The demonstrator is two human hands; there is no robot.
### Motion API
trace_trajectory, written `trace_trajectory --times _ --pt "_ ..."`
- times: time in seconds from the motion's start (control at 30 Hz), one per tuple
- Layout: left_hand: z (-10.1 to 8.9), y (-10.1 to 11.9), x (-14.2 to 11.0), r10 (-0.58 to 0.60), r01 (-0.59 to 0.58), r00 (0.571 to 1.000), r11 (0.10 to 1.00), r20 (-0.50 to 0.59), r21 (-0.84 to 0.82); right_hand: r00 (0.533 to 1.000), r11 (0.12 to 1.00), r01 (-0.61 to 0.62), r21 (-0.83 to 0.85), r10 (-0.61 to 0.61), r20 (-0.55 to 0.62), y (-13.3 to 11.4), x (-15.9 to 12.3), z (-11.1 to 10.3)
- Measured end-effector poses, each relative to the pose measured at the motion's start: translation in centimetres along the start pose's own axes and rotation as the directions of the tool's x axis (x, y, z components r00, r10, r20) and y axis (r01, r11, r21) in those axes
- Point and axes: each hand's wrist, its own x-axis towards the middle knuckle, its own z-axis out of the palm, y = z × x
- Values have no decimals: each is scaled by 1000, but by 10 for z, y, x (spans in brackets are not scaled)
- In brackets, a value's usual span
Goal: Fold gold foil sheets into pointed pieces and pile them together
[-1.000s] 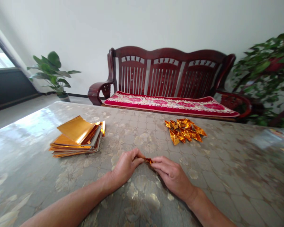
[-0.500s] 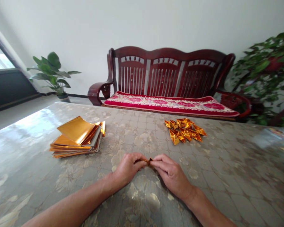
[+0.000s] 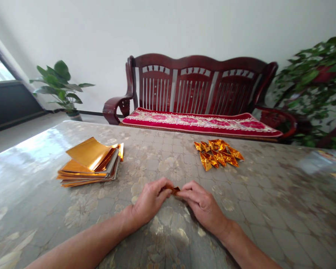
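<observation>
Over the table point(image 3: 268, 201), left hand point(image 3: 149, 200) and right hand point(image 3: 203, 205) pinch gold foil point(image 3: 173, 190).

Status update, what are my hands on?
Left hand, right hand pinching small gold foil piece. Folded foil triangles ahead, foil sheet stack to the left.

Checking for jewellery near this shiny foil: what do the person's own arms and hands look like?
The left hand and right hand are bare, without gloves. The left forearm and right forearm show no sleeves. No watch, bracelet or ring is visible.
</observation>
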Motion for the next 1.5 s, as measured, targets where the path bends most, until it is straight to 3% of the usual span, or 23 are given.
trace_trajectory --times 0.1,0.2,0.6,0.8,1.07,1.5 --pt "-7 3 -2 155 -164 983 982 98 93 1000 1000 -11 -1 11 -6 -2 1 -1" --pt "-12 6 -1 195 -223 965 962 174 158 1000 1000 -18 -2 18 3 -3 1 -2" --pt "-15 4 1 164 -210 965 950 203 229 1000 1000 -7 16 7 22 -1 0 -3" --pt "-13 3 2 147 -183 967 968 206 169 999 999 -40 32 40 -7 3 -1 -1" --pt "-12 2 2 145 -182 959 974 244 135 1000 1000 4 2 -4 -6 5 -4 -1" --pt "-6 -4 2 209 -239 957 961 202 138 1000 999 23 -28 -23 9 3 -4 2"
